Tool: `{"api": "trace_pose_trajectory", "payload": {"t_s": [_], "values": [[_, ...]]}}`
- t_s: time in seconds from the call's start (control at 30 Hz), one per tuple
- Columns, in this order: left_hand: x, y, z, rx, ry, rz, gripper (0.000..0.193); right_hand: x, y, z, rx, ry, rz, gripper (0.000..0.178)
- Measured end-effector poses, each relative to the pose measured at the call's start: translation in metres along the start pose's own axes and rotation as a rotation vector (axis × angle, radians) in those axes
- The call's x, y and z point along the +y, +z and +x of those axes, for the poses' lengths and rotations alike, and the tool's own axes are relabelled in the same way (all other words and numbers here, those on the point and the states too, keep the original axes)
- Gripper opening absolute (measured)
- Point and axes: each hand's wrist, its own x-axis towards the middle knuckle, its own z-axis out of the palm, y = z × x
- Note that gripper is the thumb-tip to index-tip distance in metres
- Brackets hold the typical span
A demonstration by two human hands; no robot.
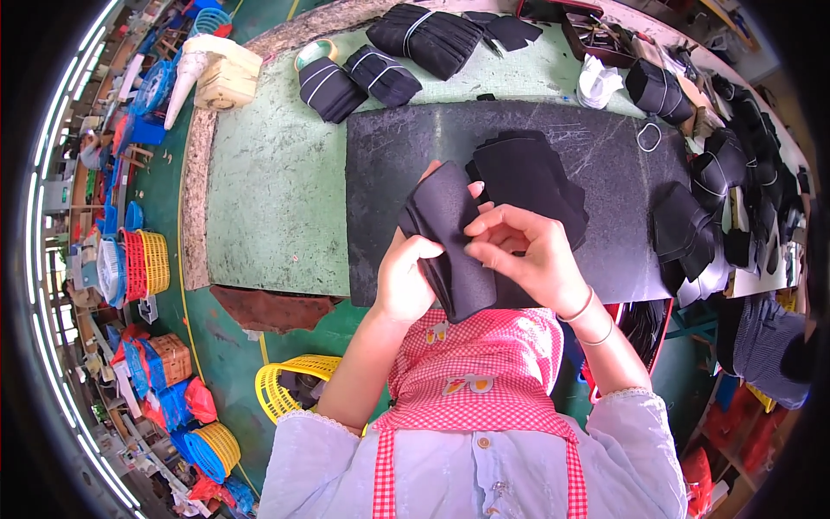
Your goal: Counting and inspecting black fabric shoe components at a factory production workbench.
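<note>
My left hand (pixel 405 278) is closed round a small stack of soft black cut pieces (pixel 453 229), its thumb pressed on the near side and its fingertips showing behind the far edge. The pieces bend into a curve, with several layers fanned at their left edge. My right hand (pixel 538 251) is at the right edge of the stack, thumb and forefinger pinched close together on the top piece. Just beyond my right hand lies a loose pile of similar black pieces (pixel 527 173), flat on a dark mat (pixel 389 130).
Tied black bundles (pixel 425 39) and a tape roll (pixel 316 54) lie along the table's far side. More black pieces (pixel 683 227) crowd the right. A crumpled white wad (pixel 598 82) sits far right. Below the table's near edge, left of me, stands a yellow basket (pixel 275 389).
</note>
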Motion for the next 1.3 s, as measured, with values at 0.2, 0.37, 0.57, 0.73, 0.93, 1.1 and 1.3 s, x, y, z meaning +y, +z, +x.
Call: {"api": "trace_pose_trajectory", "payload": {"t_s": [0.2,0.37,0.57,0.73,0.93,1.1,1.3], "values": [[-0.007,0.005,-0.003,-0.004,0.009,-0.080,0.082,0.001,0.017,0.001,0.159,-0.277,-0.458,0.021],[-0.004,0.004,-0.002,0.014,0.005,0.020,0.080,0.005,0.006,0.004,0.136,-0.042,-0.144,0.008],[-0.004,0.005,-0.001,0.061,0.080,0.243,0.080,0.005,-0.002,0.002,0.078,0.020,0.012,0.009],[-0.001,0.005,0.001,-0.003,0.140,0.320,0.081,0.003,-0.006,0.002,0.085,-0.002,-0.004,0.009],[-0.002,0.000,0.003,0.000,0.202,0.411,0.082,-0.009,-0.003,0.000,0.027,-0.010,-0.105,0.011],[0.002,0.002,0.003,-0.041,0.156,0.365,0.084,-0.010,0.001,0.000,0.096,-0.027,-0.064,0.009],[-0.003,-0.006,0.005,-0.037,0.305,0.587,0.085,-0.002,0.000,0.001,0.103,-0.055,0.003,0.008]]}}
